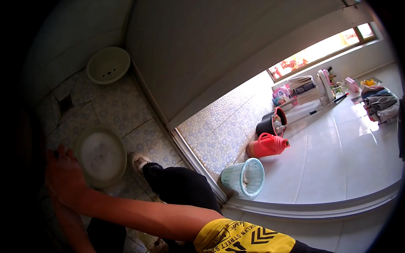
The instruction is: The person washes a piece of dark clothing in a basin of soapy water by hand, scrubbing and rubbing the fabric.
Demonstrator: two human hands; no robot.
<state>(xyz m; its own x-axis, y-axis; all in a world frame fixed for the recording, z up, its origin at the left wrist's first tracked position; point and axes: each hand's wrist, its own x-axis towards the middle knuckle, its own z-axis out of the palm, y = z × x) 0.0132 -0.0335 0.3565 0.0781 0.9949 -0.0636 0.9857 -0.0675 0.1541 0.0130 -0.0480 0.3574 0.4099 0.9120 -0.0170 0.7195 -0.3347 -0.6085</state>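
The right hand (68,180) is reaching down beside the foam-filled washbasin (122,157), its fingertips showing next to the rim; contact with the rim cannot be determined. Its visible fingers are extending slightly apart; whether they are pinching anything cannot be told. The left forearm (72,225) is converging on the right wrist, and the left hand is merging with the right in deep shadow, so its finger state cannot be determined.

The washbasin is resting on the tiled floor (141,133), between the right hand and a shoe (138,162). A second basin (98,63) is standing beyond it, against the base of the wall, with a floor drain (65,104) lying nearby. Past the door track (198,166), a mesh wastebasket (238,178), a red thermos jug (270,146) and a black bucket (265,126) are standing in a row.
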